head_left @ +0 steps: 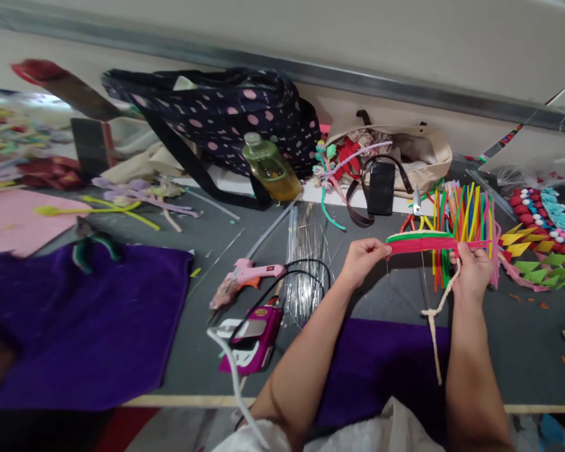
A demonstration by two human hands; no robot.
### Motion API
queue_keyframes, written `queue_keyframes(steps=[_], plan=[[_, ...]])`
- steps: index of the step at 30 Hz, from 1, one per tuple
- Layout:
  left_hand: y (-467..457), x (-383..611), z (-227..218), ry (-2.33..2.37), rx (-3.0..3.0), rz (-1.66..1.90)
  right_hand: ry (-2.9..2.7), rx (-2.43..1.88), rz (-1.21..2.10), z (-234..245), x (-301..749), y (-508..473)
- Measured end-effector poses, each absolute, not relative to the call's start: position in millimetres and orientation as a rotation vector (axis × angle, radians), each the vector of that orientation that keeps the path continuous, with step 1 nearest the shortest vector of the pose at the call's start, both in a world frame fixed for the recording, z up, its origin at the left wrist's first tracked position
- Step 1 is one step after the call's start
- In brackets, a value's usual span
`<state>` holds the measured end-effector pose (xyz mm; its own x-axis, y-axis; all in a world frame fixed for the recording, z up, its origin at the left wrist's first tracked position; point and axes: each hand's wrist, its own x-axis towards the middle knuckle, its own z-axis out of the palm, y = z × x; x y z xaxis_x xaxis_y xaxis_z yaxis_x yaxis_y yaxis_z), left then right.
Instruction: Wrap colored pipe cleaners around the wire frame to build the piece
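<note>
Above the table, a flat pink strip (421,245) with a green and a pale band along its top edge is stretched between both hands. My left hand (363,262) pinches its left end between thumb and fingers. At the other end, my right hand (472,273) is closed on the strip. A cream fuzzy stem (445,295) hangs down from beside the right fingers and forks near its lower part. Just behind the right hand lies a bunch of colourful sticks (468,210), with scissors (417,204) next to it. Below the hands is a purple cloth (386,355).
A pink glue gun (245,276), thin wires (306,263) and a magenta-and-white device (254,339) with cables lie left of my arms. At the back stand a dotted bag (216,119), a bottle (273,169) and a phone (381,188). Pliers (91,245) rest on another purple cloth (98,326).
</note>
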<state>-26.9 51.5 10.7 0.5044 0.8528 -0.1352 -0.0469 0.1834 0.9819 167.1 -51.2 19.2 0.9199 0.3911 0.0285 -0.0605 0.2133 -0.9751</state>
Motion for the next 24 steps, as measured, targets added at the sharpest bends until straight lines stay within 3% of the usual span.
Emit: queue_keyframes(steps=[24], plan=[[57, -41, 5, 0.724, 1.254, 0.406, -0.206, -1.220, 0.490, 15, 177, -51]])
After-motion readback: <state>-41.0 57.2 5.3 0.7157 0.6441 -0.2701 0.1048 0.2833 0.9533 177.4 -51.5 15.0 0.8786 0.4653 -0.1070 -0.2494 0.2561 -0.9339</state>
